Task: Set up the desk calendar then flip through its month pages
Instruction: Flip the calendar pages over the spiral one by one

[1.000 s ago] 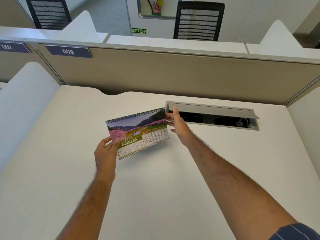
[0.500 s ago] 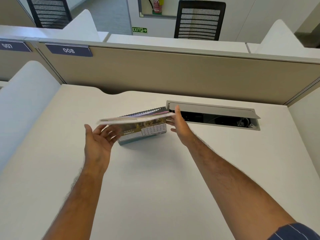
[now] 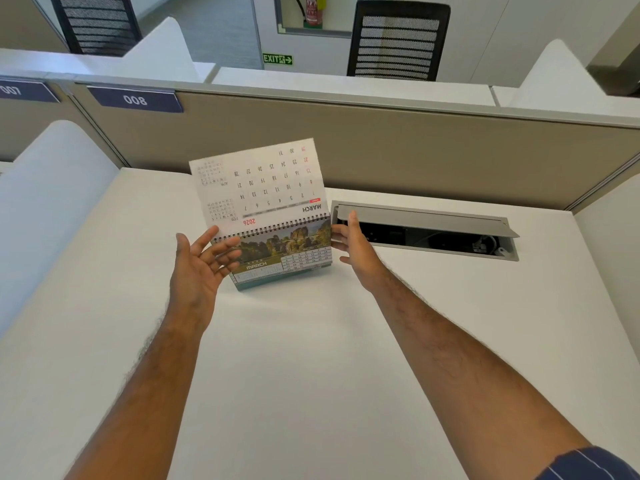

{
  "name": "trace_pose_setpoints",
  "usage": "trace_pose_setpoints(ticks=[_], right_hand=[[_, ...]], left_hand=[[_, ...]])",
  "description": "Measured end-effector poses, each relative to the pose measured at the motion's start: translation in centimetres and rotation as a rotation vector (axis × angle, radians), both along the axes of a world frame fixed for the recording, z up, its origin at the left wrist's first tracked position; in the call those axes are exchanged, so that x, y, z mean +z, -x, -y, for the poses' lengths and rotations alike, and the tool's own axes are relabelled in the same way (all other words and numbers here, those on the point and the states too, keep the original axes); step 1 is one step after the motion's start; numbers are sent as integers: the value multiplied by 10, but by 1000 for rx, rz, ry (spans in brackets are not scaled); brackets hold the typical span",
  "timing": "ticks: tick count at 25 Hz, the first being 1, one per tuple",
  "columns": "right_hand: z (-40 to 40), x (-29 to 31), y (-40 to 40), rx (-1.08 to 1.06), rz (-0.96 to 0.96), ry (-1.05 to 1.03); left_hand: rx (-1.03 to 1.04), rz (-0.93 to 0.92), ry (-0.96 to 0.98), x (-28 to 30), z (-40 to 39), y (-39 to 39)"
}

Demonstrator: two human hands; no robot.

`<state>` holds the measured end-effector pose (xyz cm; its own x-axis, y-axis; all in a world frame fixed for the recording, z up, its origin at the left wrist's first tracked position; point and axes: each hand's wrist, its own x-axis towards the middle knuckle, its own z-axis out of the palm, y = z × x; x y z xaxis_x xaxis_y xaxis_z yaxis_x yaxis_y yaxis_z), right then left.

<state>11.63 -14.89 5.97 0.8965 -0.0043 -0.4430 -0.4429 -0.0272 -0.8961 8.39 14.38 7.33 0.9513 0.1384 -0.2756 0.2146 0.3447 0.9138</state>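
I see the calendar standing upright on the white counter, just left of the cable tray, whose lid is raised. The front page shows MARCH under a landscape photo. One page stands raised above the spiral binding, its back side facing me with an upside-down MARCH grid. My left hand is palm-up, grip released, fingertips at the calendar's left edge below the binding. My right hand rests flat against the calendar's right edge, fingers extended, grip released and not closed on anything. A partition runs behind the counter.
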Motion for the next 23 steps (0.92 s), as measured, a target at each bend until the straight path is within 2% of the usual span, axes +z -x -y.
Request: trace_pose_setpoints(ticks=[4,6,9,11,14,17,20,23], right_hand=[[0,-1,0,-9,-6,1],[0,0,0,-13,-9,-3],[0,1,1,-13,-10,-5],[1,1,2,-5,-9,3],[1,2,2,4,-3,9],[-1,2,2,-1,0,6],[-1,1,2,0,-4,-2],[-1,0,2,3,-4,2]], left_hand=[[24,10,-32,-9,-2,6],[100,33,-67,-12,-1,9],[251,-12,-258,-20,5,12],[196,-101,-408,-30,8,16],[-13,-209,-486,-45,11,22],[-138,-133,-498,-48,17,28],[-152,-113,-515,-48,22,34],[-50,-190,-534,-50,27,41]])
